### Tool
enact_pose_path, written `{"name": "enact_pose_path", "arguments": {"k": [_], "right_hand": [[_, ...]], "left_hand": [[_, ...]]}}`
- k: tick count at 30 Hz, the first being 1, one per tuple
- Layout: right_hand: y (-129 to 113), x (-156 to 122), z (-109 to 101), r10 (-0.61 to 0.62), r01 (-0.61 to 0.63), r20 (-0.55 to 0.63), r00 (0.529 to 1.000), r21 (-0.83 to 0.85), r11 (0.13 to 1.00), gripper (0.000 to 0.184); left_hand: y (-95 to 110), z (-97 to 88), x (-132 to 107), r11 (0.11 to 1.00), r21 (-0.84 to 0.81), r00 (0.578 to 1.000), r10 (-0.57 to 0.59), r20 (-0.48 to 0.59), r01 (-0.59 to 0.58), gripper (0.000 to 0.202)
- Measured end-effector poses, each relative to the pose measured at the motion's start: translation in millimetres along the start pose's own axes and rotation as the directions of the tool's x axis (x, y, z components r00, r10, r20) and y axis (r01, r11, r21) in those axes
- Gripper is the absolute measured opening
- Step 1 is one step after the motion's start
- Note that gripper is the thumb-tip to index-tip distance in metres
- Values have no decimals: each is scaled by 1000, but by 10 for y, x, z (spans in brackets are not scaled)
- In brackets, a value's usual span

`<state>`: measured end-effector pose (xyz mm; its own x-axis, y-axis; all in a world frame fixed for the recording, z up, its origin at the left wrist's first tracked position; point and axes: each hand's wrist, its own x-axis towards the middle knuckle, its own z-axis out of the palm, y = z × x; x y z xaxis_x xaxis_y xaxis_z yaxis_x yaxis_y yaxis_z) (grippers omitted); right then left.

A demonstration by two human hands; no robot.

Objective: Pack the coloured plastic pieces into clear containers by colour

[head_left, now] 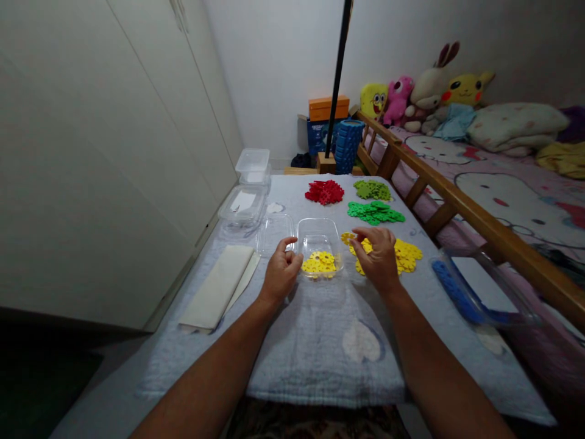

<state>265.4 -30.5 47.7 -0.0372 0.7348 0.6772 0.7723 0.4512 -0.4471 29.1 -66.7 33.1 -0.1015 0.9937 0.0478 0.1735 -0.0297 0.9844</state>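
A clear plastic container [319, 227] stands on the cloth-covered table with several yellow snowflake discs [320, 263] lying at its near end. My left hand [282, 268] is at the container's left wall, fingers curled, with index finger and thumb against its side. To the right of the container, my right hand [377, 256] pinches a yellow snowflake disc [348, 238] between thumb and fingers. Under and behind that hand spreads a pile of yellow snowflake discs [409, 255], partly hidden by it.
Farther back lie piles of red discs [324, 192], olive-green discs [372, 189] and green discs [375, 213]. At left are a clear lid [275, 231], stacked containers [244, 204] and folded cream paper [218, 286]. A container of blue pieces [479, 289] sits at right, beside a wooden bed rail [484, 222].
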Motion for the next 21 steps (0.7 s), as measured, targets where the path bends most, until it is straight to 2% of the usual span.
{"name": "enact_pose_path", "arguments": {"k": [2,6,16,21], "right_hand": [[-112,-17,20,-37,37,-1,999,77,996,8],[-250,-59,88,-82,66,116,990,140,988,6],[-285,-93,240,-94,46,304,948,161,986,15],[-166,-62,174,-55,36,237,970,81,996,27]], "left_hand": [[-1,2,-2,1000,1,1000,6,-1,-6,45],[6,5,-4,1000,-18,1000,-4,3,4,51],[10,1,-3,1000,-19,1000,-2,7,2,50],[-11,1,6,1000,-19,1000,1,6,-1,51]]}}
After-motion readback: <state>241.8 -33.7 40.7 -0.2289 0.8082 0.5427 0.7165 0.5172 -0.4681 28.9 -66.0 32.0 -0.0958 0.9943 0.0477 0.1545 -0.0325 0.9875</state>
